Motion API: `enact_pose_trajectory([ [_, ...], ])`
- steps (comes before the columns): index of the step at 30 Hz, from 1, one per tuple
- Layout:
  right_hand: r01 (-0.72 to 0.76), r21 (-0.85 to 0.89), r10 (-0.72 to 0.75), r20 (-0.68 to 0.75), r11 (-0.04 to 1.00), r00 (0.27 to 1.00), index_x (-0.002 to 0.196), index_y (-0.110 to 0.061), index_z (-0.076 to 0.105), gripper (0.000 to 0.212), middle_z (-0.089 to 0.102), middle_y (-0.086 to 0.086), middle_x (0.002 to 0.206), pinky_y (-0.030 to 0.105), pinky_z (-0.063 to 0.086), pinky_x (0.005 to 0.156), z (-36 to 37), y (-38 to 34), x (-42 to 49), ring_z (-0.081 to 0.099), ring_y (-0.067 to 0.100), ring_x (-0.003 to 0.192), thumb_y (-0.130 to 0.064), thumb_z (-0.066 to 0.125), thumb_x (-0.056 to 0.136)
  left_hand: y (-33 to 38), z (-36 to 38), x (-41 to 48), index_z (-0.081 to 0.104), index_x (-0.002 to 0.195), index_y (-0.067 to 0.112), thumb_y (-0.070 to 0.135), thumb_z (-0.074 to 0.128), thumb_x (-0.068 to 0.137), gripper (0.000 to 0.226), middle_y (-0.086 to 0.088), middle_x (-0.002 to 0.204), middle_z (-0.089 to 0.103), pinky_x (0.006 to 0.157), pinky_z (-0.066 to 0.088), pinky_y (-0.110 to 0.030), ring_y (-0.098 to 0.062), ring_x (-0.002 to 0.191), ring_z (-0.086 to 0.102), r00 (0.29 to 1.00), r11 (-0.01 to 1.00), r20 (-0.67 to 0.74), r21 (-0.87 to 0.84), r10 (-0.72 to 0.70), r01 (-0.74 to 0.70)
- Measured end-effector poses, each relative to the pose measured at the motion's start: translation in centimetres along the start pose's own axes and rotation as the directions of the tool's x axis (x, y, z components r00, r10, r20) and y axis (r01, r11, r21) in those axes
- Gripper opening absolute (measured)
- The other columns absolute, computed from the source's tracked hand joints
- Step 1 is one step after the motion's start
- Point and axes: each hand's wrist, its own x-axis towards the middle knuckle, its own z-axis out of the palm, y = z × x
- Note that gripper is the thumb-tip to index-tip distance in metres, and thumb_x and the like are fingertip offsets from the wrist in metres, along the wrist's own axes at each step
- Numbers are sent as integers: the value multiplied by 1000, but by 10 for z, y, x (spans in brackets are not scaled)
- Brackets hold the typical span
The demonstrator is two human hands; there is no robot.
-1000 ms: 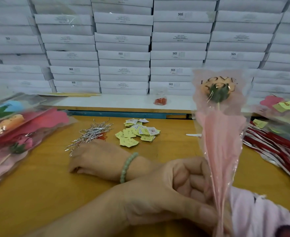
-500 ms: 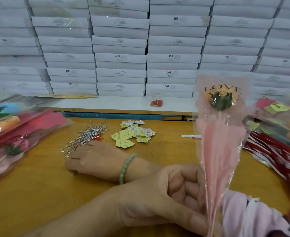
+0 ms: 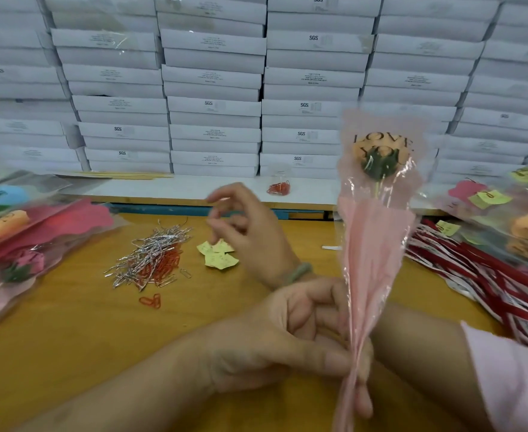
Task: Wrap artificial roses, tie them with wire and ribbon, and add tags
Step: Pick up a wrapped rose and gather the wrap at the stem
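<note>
My left hand (image 3: 306,347) grips the gathered lower part of a wrapped rose (image 3: 378,232), held upright at the right. Its clear sleeve has pink paper inside and black "LOVE YOU" lettering over the orange rose head (image 3: 381,154). My right hand (image 3: 247,235), with a green bead bracelet on its wrist, is lifted above the table behind the left hand. Its fingers are curled and blurred, and thumb and forefinger pinch what looks like a thin silver wire tie. A pile of silver wire ties (image 3: 153,254) lies to its left, and yellow paper tags (image 3: 219,255) lie under it.
Red paper clips (image 3: 151,301) lie near the wire pile on the wooden table (image 3: 69,322). Wrapped roses (image 3: 22,241) are stacked at the left, red ribbons (image 3: 487,275) and tagged wrapped roses (image 3: 524,226) at the right. White boxes (image 3: 212,104) are stacked along the back.
My right hand has lifted off the wire pile and moved right and up. More of the wire pile and the paper clips now show. The left hand keeps holding the rose upright.
</note>
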Motion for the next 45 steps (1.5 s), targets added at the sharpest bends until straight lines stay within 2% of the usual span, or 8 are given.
enact_pose_trajectory([
  [3, -253, 196, 266, -42, 947, 963, 89, -9, 56, 17, 63, 4, 73, 13, 47, 52, -38, 10, -21, 63, 2, 55, 5, 65, 86, -11, -6, 2, 63, 105, 40, 17, 65, 84, 31, 18, 89, 70, 83, 52, -21, 4, 79, 67, 997, 999, -76, -51, -19, 16],
  [6, -467, 337, 492, 12, 818, 871, 89, -4, 62, 13, 70, 4, 70, 23, 57, 56, -70, 16, -54, 69, 11, 64, 6, 54, 92, -17, -11, 5, 52, 109, 13, 0, 62, 90, 25, -1, 94, 70, 79, 57, -28, -13, 80, 72, 998, 947, -63, -319, -4, -16],
  [9, -503, 317, 544, -52, 804, 837, 98, 1, 63, 18, 72, 5, 77, 21, 56, 66, -91, 23, -86, 69, 10, 70, 13, 57, 86, -24, -14, 8, 62, 97, 13, -1, 68, 83, 21, -9, 93, 68, 71, 57, -26, -19, 75, 71, 968, 938, -247, -343, -39, -49],
  [13, -474, 555, 621, -100, 683, 777, 98, 2, 61, 14, 75, 11, 84, 20, 58, 66, -96, 24, -105, 73, 13, 76, 9, 55, 88, -39, -18, 8, 64, 86, 15, 1, 69, 78, 17, -10, 86, 66, 64, 56, -25, -18, 70, 69, 884, 941, -456, -334, -104, -61],
  [21, -427, 687, 665, -111, 589, 738, 98, -3, 61, 30, 75, 12, 87, 17, 56, 58, -98, 16, -105, 73, 13, 75, -9, 68, 70, -46, -20, 8, 63, 84, 11, 3, 71, 72, 17, -13, 84, 65, 62, 56, -25, -20, 69, 68, 816, 948, -565, -310, -121, -73],
  [29, -457, 662, 558, 71, 594, 827, 77, -15, 76, 17, 72, 4, 78, 15, 49, 51, -92, 8, -111, 62, 4, 59, -25, 74, 63, -46, -19, 9, 57, 94, 5, 1, 71, 73, 25, -14, 87, 67, 63, 57, -24, -20, 69, 69, 820, 943, -561, -321, -116, -86],
  [37, -510, 565, 594, 44, 649, 803, 78, -3, 70, 18, 65, -3, 62, 14, 46, 49, -88, 13, -112, 56, 2, 51, -15, 73, 65, -44, -18, 8, 60, 94, 8, 2, 73, 72, 26, -16, 88, 69, 64, 56, -25, -22, 74, 71, 830, 952, -548, -296, -104, -76],
  [45, -586, 564, 626, 150, 581, 765, 81, 1, 66, 14, 68, 22, 95, 27, 56, 72, -93, 12, -108, 64, 23, 79, -9, 69, 71, -44, -15, 7, 58, 96, 7, 5, 73, 76, 25, -10, 93, 70, 69, 56, -24, -22, 77, 72, 841, 980, -535, -196, -78, -34],
])
